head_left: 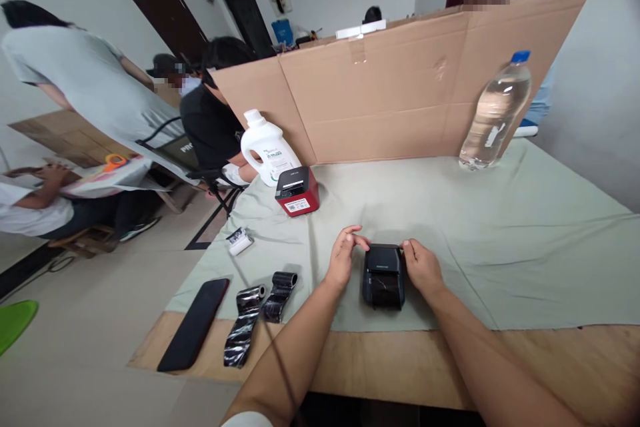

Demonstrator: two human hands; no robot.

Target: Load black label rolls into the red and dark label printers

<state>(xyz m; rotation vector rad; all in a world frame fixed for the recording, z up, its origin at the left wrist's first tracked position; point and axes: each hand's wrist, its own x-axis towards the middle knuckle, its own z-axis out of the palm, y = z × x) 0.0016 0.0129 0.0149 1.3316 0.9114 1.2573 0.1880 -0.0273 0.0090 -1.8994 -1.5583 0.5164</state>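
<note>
A small black portable printer (383,265) lies on the green cloth between my hands, with a glossy dark strip (384,291) hanging over its near side. My left hand (344,255) is open at the printer's upper left corner, its fingers apart and a fingertip close to or touching the edge. At the upper right corner, my right hand (421,265) is closed against the printer's side, thumb near the top edge; its other fingers are partly hidden. Left of my forearm lie two partly unrolled black film rolls, a longer roll (245,325) and a shorter roll (281,296).
A black phone-like slab (194,324) lies at the table's left edge, near a small white roll (240,241). Behind stand a red-and-black box-shaped device (297,191), a white jug (270,150) and a water bottle (495,113). A cardboard screen (380,97) borders the back; several people are beyond.
</note>
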